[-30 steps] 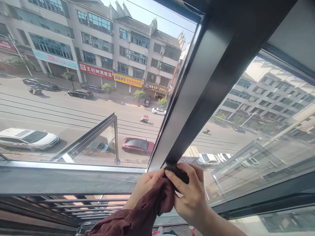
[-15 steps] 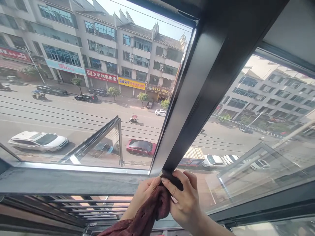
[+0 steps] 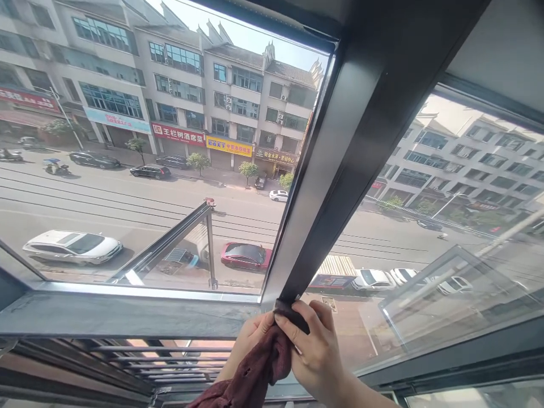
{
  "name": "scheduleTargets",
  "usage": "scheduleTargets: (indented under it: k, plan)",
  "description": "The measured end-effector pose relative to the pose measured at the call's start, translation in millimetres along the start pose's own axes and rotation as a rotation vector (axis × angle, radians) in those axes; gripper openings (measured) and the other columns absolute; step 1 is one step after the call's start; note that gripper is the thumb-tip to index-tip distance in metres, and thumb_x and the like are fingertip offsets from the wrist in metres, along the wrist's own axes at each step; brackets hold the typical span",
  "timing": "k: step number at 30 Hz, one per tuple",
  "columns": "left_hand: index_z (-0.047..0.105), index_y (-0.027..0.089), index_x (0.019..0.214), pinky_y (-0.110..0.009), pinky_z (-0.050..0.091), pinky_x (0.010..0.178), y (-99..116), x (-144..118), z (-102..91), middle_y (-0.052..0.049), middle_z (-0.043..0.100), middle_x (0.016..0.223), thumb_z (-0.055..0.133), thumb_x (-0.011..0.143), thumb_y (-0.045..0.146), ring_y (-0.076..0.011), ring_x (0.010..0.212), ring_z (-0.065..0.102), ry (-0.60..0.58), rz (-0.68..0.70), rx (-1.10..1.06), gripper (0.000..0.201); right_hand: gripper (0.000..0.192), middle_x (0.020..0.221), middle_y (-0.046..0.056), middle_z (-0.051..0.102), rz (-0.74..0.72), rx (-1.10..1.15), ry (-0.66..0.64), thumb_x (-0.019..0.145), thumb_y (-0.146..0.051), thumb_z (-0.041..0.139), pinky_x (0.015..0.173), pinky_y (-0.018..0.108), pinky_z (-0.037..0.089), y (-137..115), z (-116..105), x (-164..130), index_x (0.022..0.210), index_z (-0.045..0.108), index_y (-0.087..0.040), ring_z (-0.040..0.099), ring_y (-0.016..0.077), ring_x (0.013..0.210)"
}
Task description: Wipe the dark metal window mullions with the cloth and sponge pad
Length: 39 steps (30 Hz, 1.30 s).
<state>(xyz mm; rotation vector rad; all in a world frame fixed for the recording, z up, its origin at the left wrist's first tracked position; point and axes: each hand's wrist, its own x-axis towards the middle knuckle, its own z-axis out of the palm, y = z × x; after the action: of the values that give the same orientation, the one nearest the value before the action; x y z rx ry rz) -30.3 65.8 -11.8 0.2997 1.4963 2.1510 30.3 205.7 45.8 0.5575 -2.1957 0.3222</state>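
My left hand (image 3: 251, 333) and my right hand (image 3: 317, 348) meet at the low end of a dark window post (image 3: 335, 187). Between their fingertips is a dark, blunt-ended piece (image 3: 295, 315); I cannot tell whether it is part of the window. The right thumb presses along it and the right fingers curl over its far side. A maroon cloth (image 3: 250, 371) bunches under both hands and trails down to the lower left. The left hand pinches the cloth close against the dark piece, its thumb on top and its other fingers mostly hidden.
Left of the post, a grey sill (image 3: 127, 311) runs below the window, with metal bars (image 3: 178, 362) beneath. A hinged sash (image 3: 170, 243) juts outward over the street. On the right is a glass pane (image 3: 425, 255) with reflections. Cars and buildings lie outside.
Both hands have shifted slightly left and down, staying on the dark piece, whose near end shows more now. The view has moved a little; scooters outside have travelled along the street.
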Motion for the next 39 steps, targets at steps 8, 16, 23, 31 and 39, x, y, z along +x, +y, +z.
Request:
scheduleTargets:
  k: [8,16,23,31,39]
  plan:
    - [0.046,0.012,0.061,-0.022,0.027,0.051,4.5,-3.5,5.2,-0.001,0.036,0.059,0.055,0.064,0.072,-0.0108,0.056,0.032,0.031,-0.002,0.019,0.061,0.047,0.115,0.008,0.048,0.006,0.019,-0.026,0.071,-0.004,0.051,0.081,0.039,0.047,1.3,1.4,-1.6,0.111,0.063,-0.026,0.044,0.0224,0.098]
    - [0.049,0.013,0.065,-0.023,0.027,0.050,12.3,-5.7,-3.2,0.001,0.038,0.055,0.054,0.066,0.071,-0.0113,0.054,0.034,0.084,0.060,0.216,0.058,0.047,0.115,0.007,0.047,0.022,0.021,0.092,0.070,-0.007,0.062,0.083,0.043,0.045,23.1,-8.5,-10.4,0.112,0.060,-0.030,0.044,0.0239,0.104]
    - [0.052,0.018,0.085,-0.025,0.035,0.065,25.5,-15.5,13.2,-0.001,0.056,0.072,0.044,0.086,0.050,-0.0138,0.067,0.048,0.280,0.277,0.567,0.033,0.052,0.115,0.008,0.045,0.181,0.118,0.166,0.068,-0.011,0.067,0.085,0.049,0.043,46.1,-14.9,-16.2,0.115,0.056,-0.029,0.044,0.0248,0.105]
    - [0.052,0.019,0.085,-0.024,0.034,0.064,41.3,-19.0,16.6,0.001,0.055,0.072,0.035,0.091,0.043,-0.0126,0.065,0.048,0.272,0.358,0.857,0.030,0.052,0.119,0.009,0.043,0.171,0.231,0.079,0.069,-0.011,0.064,0.086,0.047,0.044,47.2,-12.4,-26.4,0.117,0.055,-0.028,0.044,0.0252,0.108]
    - [0.050,0.020,0.084,-0.026,0.033,0.060,50.3,-24.1,12.4,0.000,0.055,0.071,0.026,0.094,0.038,-0.0135,0.062,0.049,0.227,0.374,1.151,0.032,0.054,0.118,0.009,0.043,0.178,0.251,0.079,0.068,-0.013,0.065,0.085,0.047,0.045,53.4,-8.6,-32.3,0.119,0.053,-0.029,0.045,0.0256,0.106]
